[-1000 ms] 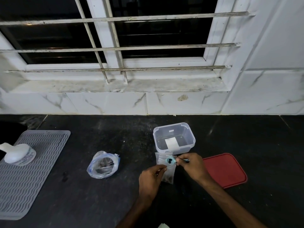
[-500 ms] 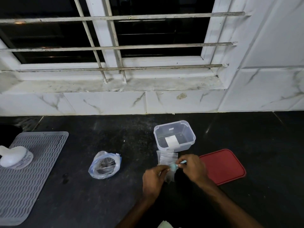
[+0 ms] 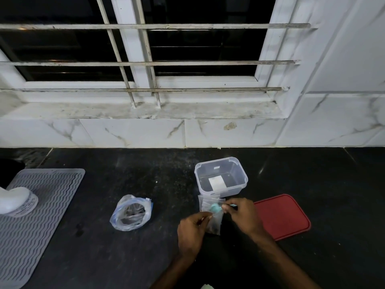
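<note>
A black stone countertop (image 3: 312, 205) is seen below a tiled wall and a barred window. Its left end is covered by a grey ribbed mat (image 3: 45, 205), which runs off the near left corner of the view. Towards the right, near the front edge, a red lid (image 3: 283, 217) is laid flat. Just behind and to the left of that lid, a clear plastic container (image 3: 235, 190) is stood upright and uncovered, with a white label seen through its base. Left of the middle of the countertop, well apart from the container, a blue-tinted plastic bag (image 3: 131, 213) is set with its mouth rolled wide open and dark contents showing inside. A white bottle (image 3: 16, 202) is placed on the mat at the left edge.

In front of the container, touching its front wall, a small clear bag (image 3: 214, 223) is held upright on the countertop. Its left edge is pinched between the thumb and curled fingers of the left hand (image 3: 191, 232). Something dark is gathered at the bottom of this bag. A teal spoon (image 3: 215, 208) is pinched by its handle in the curled fingers of the right hand (image 3: 243, 215), and its bowl is held at the mouth of the small bag. Whether anything is carried in the bowl cannot be told.
</note>
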`<state>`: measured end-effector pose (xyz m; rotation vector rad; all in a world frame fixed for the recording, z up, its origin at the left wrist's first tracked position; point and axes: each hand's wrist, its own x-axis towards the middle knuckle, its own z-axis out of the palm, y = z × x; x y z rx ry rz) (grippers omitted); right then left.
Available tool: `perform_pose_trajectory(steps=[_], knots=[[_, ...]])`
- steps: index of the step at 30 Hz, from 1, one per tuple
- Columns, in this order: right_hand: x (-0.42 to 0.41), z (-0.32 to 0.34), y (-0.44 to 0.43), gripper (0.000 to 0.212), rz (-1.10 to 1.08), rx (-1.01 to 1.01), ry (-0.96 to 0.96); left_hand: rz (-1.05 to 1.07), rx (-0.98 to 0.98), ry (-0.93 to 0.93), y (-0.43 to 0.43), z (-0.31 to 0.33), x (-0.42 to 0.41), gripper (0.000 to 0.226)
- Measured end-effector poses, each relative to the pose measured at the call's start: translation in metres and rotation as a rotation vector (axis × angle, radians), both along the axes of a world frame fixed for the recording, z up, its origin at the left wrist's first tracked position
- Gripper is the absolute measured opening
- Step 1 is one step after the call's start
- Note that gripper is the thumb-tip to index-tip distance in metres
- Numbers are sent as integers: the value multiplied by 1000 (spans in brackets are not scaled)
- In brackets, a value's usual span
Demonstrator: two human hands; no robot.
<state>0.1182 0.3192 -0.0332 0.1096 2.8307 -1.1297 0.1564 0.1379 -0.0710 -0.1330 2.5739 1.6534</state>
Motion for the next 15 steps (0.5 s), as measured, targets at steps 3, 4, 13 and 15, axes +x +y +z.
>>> perform_pose_trajectory(steps=[3,4,13,15], knots=[[1,-2,0,14,-42,-101,-10,7,-35,-17,-2,1,1,17],[2,-2,0,18,-49,-127,-12,-6,-42,-22,-4,2,1,17],[17,48,-51,8,37,-454,-105,137,-101,-50,-58,27,17,44],[18,51,-90,9,151,-468,-157,485,-90,-14,-98,29,25,37]])
